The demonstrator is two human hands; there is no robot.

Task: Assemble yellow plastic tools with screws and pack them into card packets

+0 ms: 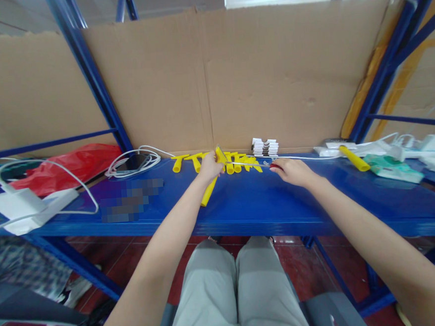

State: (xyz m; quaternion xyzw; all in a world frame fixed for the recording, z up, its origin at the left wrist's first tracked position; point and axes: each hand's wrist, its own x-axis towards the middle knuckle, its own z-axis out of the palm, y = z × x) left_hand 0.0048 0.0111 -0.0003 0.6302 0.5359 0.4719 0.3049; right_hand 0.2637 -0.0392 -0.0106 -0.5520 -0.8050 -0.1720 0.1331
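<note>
My left hand (pixel 210 166) is closed around a yellow T-shaped plastic tool (pixel 208 193), whose round handle slants down toward the front of the table. In my right hand (pixel 291 170) is a screwdriver (pixel 254 165) with a thin metal shaft and a reddish handle mostly covered by my fingers. The shaft points left and its tip reaches the head of the yellow tool; whether it touches a screw is too small to tell. Behind my hands lies a row of several similar yellow T-shaped pieces (pixel 230 167). Small metal bits (pixel 265 163) lie near the screwdriver.
A stack of white pieces (pixel 264 147) stands by the cardboard wall (pixel 271 75). On the left of the blue table (pixel 257 205) are a red bag (pixel 79 165), a phone (pixel 133 163), cables and a white power strip (pixel 52 207). Another yellow handle (pixel 354 158) and a green packet (pixel 392 168) lie right.
</note>
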